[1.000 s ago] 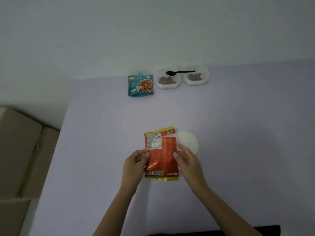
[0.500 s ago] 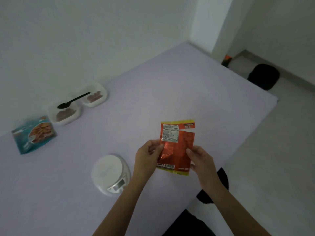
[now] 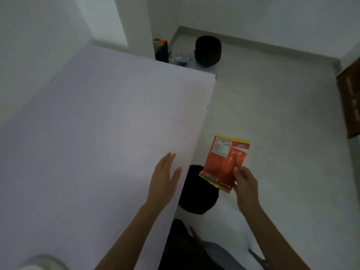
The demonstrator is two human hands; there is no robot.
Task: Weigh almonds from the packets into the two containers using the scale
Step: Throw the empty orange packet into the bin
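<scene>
Right hand (image 3: 245,184) pinches the orange packet (image 3: 224,162) by its lower right edge, held out past the table (image 3: 97,133) edge above the floor and a black bin (image 3: 198,190). Left hand (image 3: 164,178) flat, fingers spread, empty, over the table edge. Packet looks flat, torn at top; likely the discard step. Next move: release over the bin. Scale (image 3: 39,263) barely visible bottom left.

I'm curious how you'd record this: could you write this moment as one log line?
right hand: holds orange packet beyond table edge, over floor | left hand: open, flat above table | scale: bottom-left corner | containers: out of view
</scene>
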